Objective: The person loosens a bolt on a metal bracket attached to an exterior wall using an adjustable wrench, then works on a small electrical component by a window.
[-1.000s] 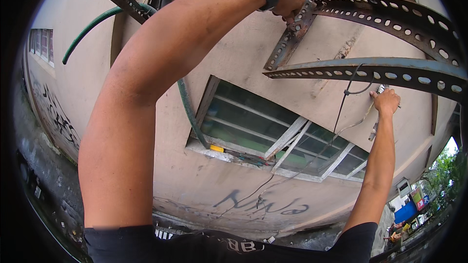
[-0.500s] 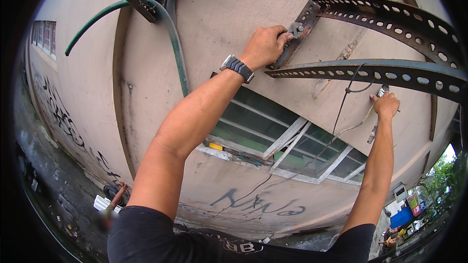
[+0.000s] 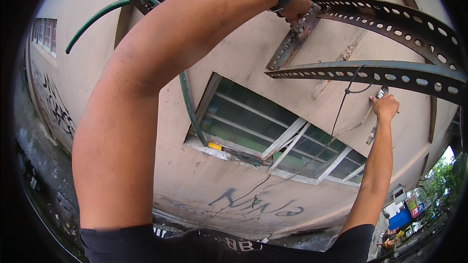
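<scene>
My left hand (image 3: pixel 296 7) is at the slotted steel angle bar (image 3: pixel 285 51) fixed slantwise to the wall. Its fingers curl down against the bar near where another slotted arm joins it; what they grip, if anything, is hidden. Lower and to the right, my right hand (image 3: pixel 386 106) is closed around a metal hand tool (image 3: pixel 372 135), just under the lower slotted steel arm (image 3: pixel 360 71). The tool's shiny head shows above the fingers and its narrow end below; its exact kind is unclear. A thin cable runs close beside this hand.
The upper slotted arm (image 3: pixel 390 17) juts out to the right. A black cable (image 3: pixel 340 112) hangs from the lower arm, past a louvred window (image 3: pixel 253 117). A yellow object (image 3: pixel 214 146) lies on the sill. A green hose (image 3: pixel 92 22) hangs at the left.
My left hand has moved up along the bar, away from the grey metal piece it was pinching at the bolt. My left forearm has risen with it. My right hand stays nearly still.
</scene>
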A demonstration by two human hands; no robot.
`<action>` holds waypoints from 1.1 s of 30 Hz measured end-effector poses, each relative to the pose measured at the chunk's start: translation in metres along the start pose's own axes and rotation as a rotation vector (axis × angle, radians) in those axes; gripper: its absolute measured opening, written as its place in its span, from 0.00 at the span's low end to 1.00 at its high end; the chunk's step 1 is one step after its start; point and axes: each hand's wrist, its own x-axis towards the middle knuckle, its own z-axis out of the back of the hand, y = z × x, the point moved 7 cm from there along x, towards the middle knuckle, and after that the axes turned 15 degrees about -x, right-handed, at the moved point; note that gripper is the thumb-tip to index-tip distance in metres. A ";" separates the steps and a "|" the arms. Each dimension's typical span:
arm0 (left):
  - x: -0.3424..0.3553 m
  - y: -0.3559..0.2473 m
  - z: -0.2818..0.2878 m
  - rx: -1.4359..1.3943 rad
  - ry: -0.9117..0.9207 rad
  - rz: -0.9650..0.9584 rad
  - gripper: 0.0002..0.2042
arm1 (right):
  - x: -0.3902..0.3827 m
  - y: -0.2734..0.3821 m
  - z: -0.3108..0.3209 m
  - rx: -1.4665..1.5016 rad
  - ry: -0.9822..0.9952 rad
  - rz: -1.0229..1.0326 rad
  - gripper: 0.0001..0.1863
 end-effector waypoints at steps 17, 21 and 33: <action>-0.039 0.021 -0.114 -1.023 -0.855 0.054 0.16 | 0.003 0.006 -0.003 -0.010 0.010 0.004 0.44; -0.042 0.011 -0.119 -1.084 -0.891 0.102 0.16 | 0.002 0.003 -0.004 0.001 0.023 0.000 0.44; -0.031 0.017 -0.127 -1.140 -0.886 0.146 0.18 | 0.000 0.003 0.001 0.000 0.001 -0.004 0.43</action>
